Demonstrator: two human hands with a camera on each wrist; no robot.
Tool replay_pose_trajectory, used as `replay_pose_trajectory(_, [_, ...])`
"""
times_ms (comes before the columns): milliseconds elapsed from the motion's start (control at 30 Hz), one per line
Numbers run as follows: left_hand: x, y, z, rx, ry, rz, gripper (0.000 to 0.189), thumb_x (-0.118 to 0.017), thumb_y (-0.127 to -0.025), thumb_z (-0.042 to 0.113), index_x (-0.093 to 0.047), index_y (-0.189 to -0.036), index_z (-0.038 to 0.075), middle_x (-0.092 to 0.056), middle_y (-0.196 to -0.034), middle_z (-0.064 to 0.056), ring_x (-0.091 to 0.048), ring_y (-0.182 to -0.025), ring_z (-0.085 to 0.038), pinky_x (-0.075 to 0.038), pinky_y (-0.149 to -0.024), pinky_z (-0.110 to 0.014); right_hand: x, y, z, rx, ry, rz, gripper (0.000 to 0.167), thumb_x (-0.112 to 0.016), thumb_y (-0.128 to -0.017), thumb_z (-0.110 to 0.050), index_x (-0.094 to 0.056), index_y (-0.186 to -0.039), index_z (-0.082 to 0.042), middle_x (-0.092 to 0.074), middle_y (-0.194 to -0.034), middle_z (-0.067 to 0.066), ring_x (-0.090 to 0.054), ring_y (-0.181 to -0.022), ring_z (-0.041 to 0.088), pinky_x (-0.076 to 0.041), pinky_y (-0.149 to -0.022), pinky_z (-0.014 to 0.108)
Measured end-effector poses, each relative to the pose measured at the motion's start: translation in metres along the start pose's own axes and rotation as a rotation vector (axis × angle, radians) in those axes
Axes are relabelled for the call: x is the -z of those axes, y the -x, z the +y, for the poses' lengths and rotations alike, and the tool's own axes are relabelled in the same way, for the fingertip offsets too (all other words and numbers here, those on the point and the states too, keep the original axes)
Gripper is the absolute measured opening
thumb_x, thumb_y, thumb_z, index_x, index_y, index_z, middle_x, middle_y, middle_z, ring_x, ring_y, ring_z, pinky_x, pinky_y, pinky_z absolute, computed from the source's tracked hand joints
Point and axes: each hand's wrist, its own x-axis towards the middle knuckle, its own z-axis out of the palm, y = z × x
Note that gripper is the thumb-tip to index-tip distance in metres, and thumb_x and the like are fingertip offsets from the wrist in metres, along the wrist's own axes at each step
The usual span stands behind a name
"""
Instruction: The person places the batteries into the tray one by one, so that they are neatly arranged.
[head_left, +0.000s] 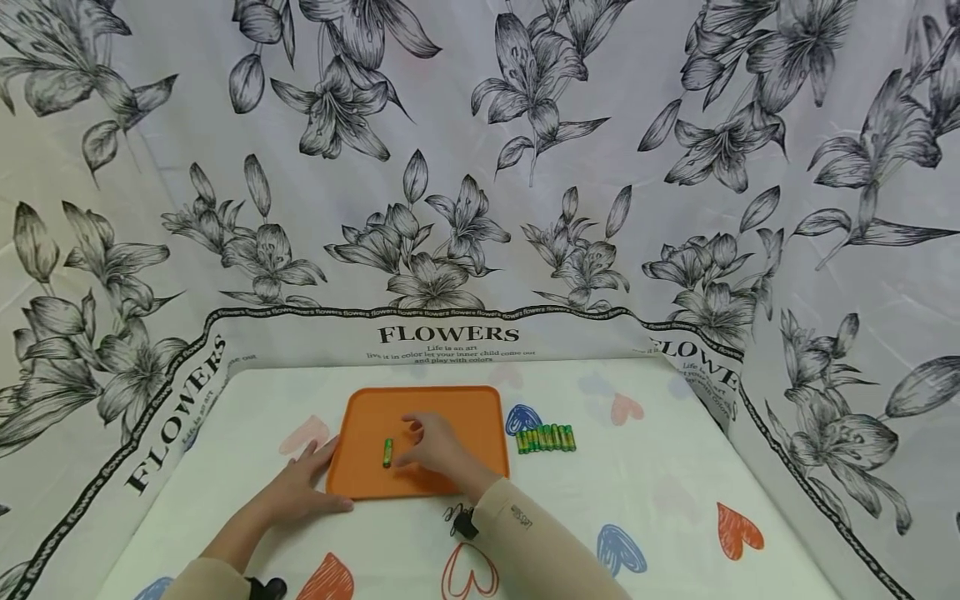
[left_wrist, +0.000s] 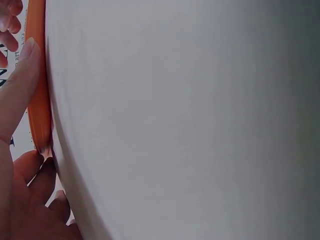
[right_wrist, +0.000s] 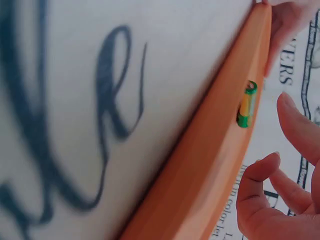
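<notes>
A single green-and-yellow battery [head_left: 387,452] lies on an orange tray [head_left: 457,400], left of the tray's middle. Just to its right, my right hand [head_left: 433,450] hovers over the tray, thumb and fingers parted and nothing between them. The right wrist view shows a gap between these fingers and the battery [right_wrist: 246,104]. At the tray's near left corner rests my left hand [head_left: 296,490]; its fingers lie along the left edge and its thumb touches the front edge. In the left wrist view the thumb [left_wrist: 25,75] is against the tray's orange side [left_wrist: 40,115].
Right of the tray, several green batteries [head_left: 546,438] lie side by side in a row on the white tablecloth [head_left: 660,467] printed with hearts. A flower-printed curtain [head_left: 450,250] hangs behind the table and along both its sides.
</notes>
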Motion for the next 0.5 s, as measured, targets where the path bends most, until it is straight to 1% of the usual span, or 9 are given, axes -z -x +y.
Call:
replay_pose_trajectory(67, [0.0, 0.0, 0.0, 0.008, 0.001, -0.001, 0.121, -0.084, -0.072, 0.059, -0.018, -0.163, 0.015, -0.008, -0.162, -0.037, -0.007, -0.138, -0.073, -0.017, -0.104, -0.084, 0.006, 0.004, 0.001, 0.005, -0.005, -0.003, 0.076, -0.094, -0.069, -0.014, -0.061, -0.138, -0.013, -0.064, -0.123, 0.006, -0.056, -0.09, 0.013, -0.052, -0.072, 0.026])
replay_pose_trajectory(167, [-0.001, 0.001, -0.002, 0.011, 0.003, -0.003, 0.121, -0.085, -0.072, 0.058, -0.017, -0.163, 0.015, -0.007, -0.162, -0.037, -0.007, -0.139, -0.072, -0.015, -0.105, -0.084, 0.014, 0.008, 0.004, 0.024, 0.018, -0.002, 0.074, -0.093, -0.071, -0.017, -0.061, -0.138, -0.013, -0.064, -0.121, 0.007, -0.055, -0.09, 0.012, -0.052, -0.074, 0.026])
replay_pose_trajectory(300, [-0.002, 0.0, -0.005, -0.001, -0.005, -0.001, 0.12, -0.084, -0.073, 0.058, -0.017, -0.163, 0.015, -0.008, -0.162, -0.037, -0.007, -0.139, -0.073, -0.015, -0.104, -0.084, 0.024, 0.012, 0.01, 0.05, 0.03, -0.003, 0.073, -0.092, -0.073, -0.021, -0.061, -0.138, -0.012, -0.064, -0.123, 0.008, -0.058, -0.096, 0.015, -0.054, -0.079, 0.027])
replay_pose_trajectory(367, [-0.001, 0.0, -0.005, -0.003, -0.009, -0.003, 0.12, -0.083, -0.073, 0.059, -0.017, -0.163, 0.015, -0.008, -0.162, -0.037, -0.007, -0.138, -0.073, -0.016, -0.104, -0.084, 0.029, 0.015, 0.013, 0.062, 0.018, -0.002, 0.072, -0.092, -0.074, -0.022, -0.06, -0.139, -0.012, -0.064, -0.125, 0.009, -0.06, -0.1, 0.018, -0.055, -0.082, 0.029])
replay_pose_trajectory(500, [0.0, -0.002, -0.004, 0.001, -0.011, -0.01, 0.12, -0.082, -0.073, 0.061, -0.016, -0.163, 0.015, -0.007, -0.162, -0.037, -0.007, -0.138, -0.074, -0.016, -0.104, -0.085, 0.039, 0.021, 0.018, 0.056, 0.016, 0.021, 0.072, -0.09, -0.076, -0.025, -0.059, -0.14, -0.014, -0.062, -0.13, 0.008, -0.061, -0.106, 0.019, -0.055, -0.086, 0.032])
